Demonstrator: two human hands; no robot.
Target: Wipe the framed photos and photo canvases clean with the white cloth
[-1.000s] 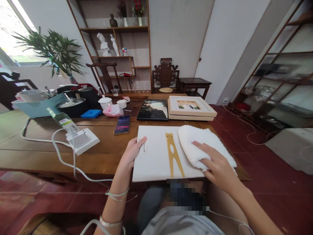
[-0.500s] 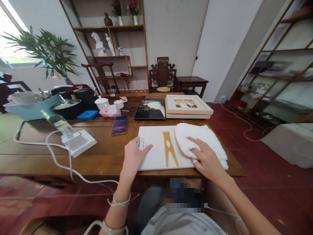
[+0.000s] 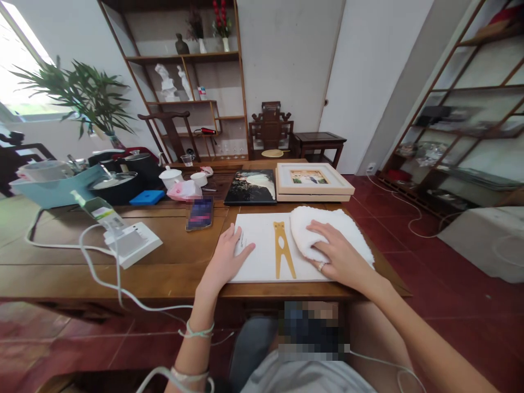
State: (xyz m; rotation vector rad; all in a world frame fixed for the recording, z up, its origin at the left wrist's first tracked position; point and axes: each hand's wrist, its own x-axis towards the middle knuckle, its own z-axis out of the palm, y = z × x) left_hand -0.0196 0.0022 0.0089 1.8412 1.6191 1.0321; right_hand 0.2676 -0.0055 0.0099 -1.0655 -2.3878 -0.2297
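A flat white panel [image 3: 262, 262] lies at the table's front edge. On its face is a gold A-shaped piece [image 3: 284, 251] with a small animal-like head at the top. My left hand [image 3: 230, 252] rests along the panel's left edge, thumb stretched out over the surface and fingers extended, partly covering a small printed label. A folded white towel [image 3: 347, 234] covers the panel's right part. My right hand [image 3: 338, 251], with a ring on one finger, grips the towel from above, its fingertips sunk into the fabric.
Behind the panel are a dark photo panel [image 3: 251, 186] and stacked light wooden frames [image 3: 347, 189]. A phone [image 3: 200, 213], pink-white packet [image 3: 184, 190] and blue box [image 3: 147, 197] lie to the left. White cables [image 3: 141, 299] trail from a white box [image 3: 135, 243] past my left arm.
My left hand has slid slightly up along the panel's edge and covers more of the label. My right hand stays on the towel. The view has tilted up slightly.
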